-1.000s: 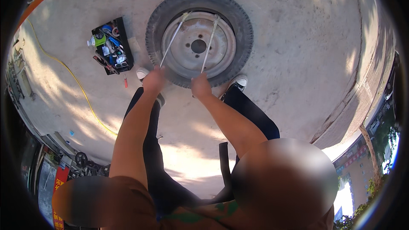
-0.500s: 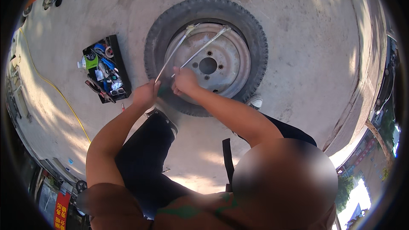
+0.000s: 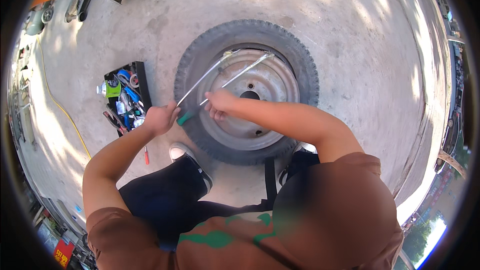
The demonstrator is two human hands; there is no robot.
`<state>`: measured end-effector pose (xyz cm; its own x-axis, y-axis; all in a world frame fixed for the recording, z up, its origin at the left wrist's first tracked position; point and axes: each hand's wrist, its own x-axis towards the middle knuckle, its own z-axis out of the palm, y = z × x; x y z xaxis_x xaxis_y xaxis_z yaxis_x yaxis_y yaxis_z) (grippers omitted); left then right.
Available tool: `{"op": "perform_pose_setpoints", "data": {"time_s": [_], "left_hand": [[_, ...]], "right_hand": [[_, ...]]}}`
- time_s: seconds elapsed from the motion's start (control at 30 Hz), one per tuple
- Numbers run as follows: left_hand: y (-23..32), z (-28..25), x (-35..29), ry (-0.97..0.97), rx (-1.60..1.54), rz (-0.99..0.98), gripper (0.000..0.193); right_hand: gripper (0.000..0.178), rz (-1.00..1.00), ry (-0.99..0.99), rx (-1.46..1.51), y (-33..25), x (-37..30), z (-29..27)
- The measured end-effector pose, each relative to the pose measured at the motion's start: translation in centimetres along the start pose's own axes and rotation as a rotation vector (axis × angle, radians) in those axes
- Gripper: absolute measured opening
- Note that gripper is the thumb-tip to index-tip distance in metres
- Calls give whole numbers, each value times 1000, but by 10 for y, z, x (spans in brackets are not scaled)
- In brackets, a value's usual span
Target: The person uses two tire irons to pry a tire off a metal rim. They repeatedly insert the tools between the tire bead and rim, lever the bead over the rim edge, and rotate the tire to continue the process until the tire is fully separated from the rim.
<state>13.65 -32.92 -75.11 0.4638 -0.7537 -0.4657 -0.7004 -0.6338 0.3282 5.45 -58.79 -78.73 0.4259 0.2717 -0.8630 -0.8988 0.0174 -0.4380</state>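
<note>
Gripping two levers [image 3: 202,79] — both hands [image 3: 160,118], seemingly.

A tyre [image 3: 246,90] on a grey steel rim [image 3: 250,100] is laid flat on the concrete. Two long metal levers, one [image 3: 202,80] gripped by the left hand [image 3: 159,119] and the other [image 3: 235,76] by the right hand [image 3: 219,105], are hooked at the rim's far edge. A black tool tray [image 3: 125,97] is set just left of the tyre.
</note>
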Motion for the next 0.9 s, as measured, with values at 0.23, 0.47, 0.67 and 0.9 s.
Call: {"op": "perform_pose_setpoints", "data": {"time_s": [0.23, 0.47, 0.67, 0.9], "left_hand": [[20, -8, -6, -57, -19, -99, 32], [44, -7, -11, 133, -11, -95, 35], [61, -14, 2, 253, -75, -35, 26], [53, 0, 4, 179, -197, -105, 28]], "right_hand": [[59, -115, 110, -34, 2, 5, 13], [62, -133, 181, -242, -7, -2, 10], [53, -428, 365, -717, -6, -11, 16], [24, -1349, 533, -1163, -9, -28, 63]]}}
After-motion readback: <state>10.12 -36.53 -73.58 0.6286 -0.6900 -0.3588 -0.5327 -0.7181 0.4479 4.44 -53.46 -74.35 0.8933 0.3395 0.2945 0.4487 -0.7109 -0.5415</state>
